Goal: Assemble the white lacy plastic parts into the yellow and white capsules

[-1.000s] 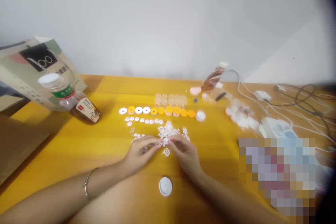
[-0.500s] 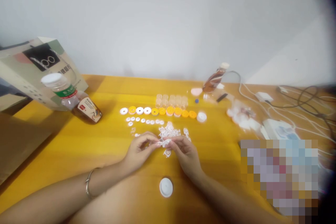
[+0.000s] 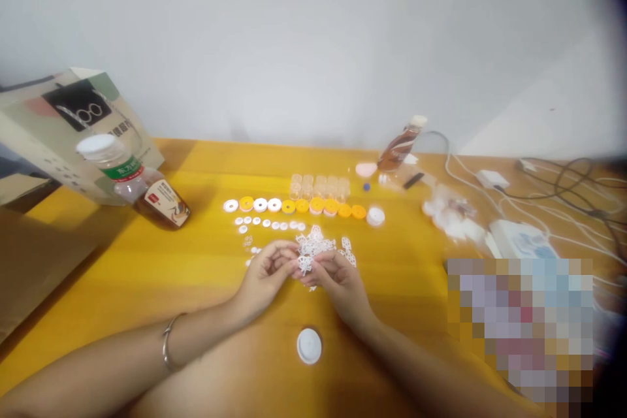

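Between my two hands is a small white openwork plastic piece. My left hand pinches its left side with thumb and fingers. The fingers of my right hand are closed on its right side. Just beyond my fingertips lies a pile of similar white openwork pieces, with a few more pieces right of it. Part of another white piece shows under my fingers. Nearer to me, a round white cap lies on the wooden table.
A row of yellow and white rings runs behind the pile, with small white discs before it and clear cups behind. At left stand a drink bottle and paper bag. Another bottle and cables are at right.
The white openwork piece has been turned between my fingers and now shows its patterned face toward me. Both hands stay at nearly the same place.
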